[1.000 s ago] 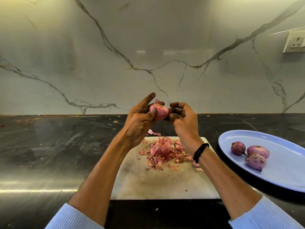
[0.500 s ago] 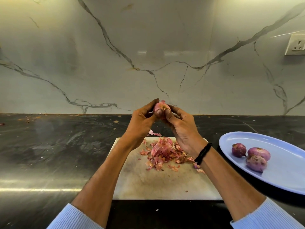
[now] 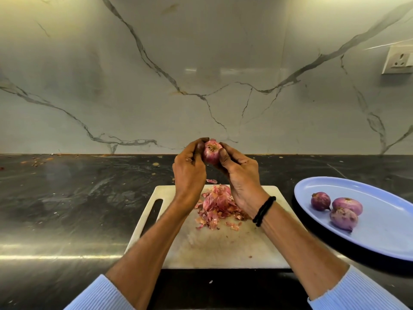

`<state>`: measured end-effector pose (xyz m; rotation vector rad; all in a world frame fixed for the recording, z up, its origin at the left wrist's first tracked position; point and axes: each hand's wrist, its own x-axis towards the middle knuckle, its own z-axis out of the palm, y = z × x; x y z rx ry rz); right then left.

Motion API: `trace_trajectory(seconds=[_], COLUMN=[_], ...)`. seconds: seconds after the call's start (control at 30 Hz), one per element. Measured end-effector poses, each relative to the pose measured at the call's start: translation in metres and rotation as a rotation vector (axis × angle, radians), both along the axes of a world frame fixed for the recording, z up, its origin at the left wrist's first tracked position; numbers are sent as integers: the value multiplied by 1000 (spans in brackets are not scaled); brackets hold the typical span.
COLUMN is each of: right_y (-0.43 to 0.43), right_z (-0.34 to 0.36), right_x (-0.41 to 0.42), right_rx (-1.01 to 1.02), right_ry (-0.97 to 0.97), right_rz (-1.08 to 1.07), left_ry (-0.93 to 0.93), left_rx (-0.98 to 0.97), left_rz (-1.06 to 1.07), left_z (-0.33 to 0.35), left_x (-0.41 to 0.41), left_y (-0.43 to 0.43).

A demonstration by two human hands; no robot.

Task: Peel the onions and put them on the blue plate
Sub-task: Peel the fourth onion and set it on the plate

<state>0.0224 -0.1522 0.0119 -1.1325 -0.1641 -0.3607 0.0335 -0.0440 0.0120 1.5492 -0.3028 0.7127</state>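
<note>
view: head (only one)
left hand (image 3: 190,173): centre of frame, raised above the far edge of the board; fingers curled round the left side of the onion, thumb on its front
right hand (image 3: 240,175): just right of the left hand; thumb pressed on the onion's right side, fingers curled under and behind it
onion (image 3: 211,153): held between both hands, clear of the board, brown end up; pink-purple, papery skin visible at the top
blue plate (image 3: 380,242): lower right, on the counter just beside the board, cut off by the frame edge
three onions (image 3: 347,205): on the plate, clustered at its left-centre; two front ones touch, third just left of them
cutting board (image 3: 223,247): white, lower centre, handle slot on its left side, under both forearms
peel pile (image 3: 218,204): pink-brown skins heaped on the far half of the board, partly hidden by the right wrist
loose peel scrap (image 3: 211,181): on the counter just beyond the board's far edge
wristband (image 3: 263,211): black, on the right wrist
sleeves (image 3: 100,296): light blue ribbed, pushed up, bottom corners
counter (image 3: 67,198): dark, glossy, crumbs at far left
backsplash (image 3: 201,63): white veined marble, upper half
wall socket (image 3: 400,61): upper right edge
</note>
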Motion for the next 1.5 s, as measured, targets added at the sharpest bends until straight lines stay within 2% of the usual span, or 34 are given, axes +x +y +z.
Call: trace_trajectory(seconds=[0.2,0.33,0.47,0.53,0.67,0.87,1.13,1.23,1.37,1.5], right_y=[-6,-10,-13,-14,-13,-13,-16,-16,-17,-17], right_z=[5,8,8,7,7,9,10,8,7,2], right_x=[-1,0,1,0,0,-1,0,1,3,5], right_rx=[73,55,72,76,53,89,-67,-76,-26,-207], right_ry=[74,83,71,67,62,51,-14,-28,-42,-84], right_rz=[143,124,122,148,198,283,109,111,157,2], left_ry=[45,36,65,65,58,85,68,116,200,227], left_rx=[-78,-116,-25,-5,-122,-139,-99,-110,-113,-108], left_rz=[-5,7,-92,-80,-18,79,-114,-98,-247,-275], left_z=[-2,0,5,4,4,3,5,5,6,7], left_x=[10,8,4,3,3,9,3,4,2,2], left_y=[4,5,4,1,3,6,4,6,4,3])
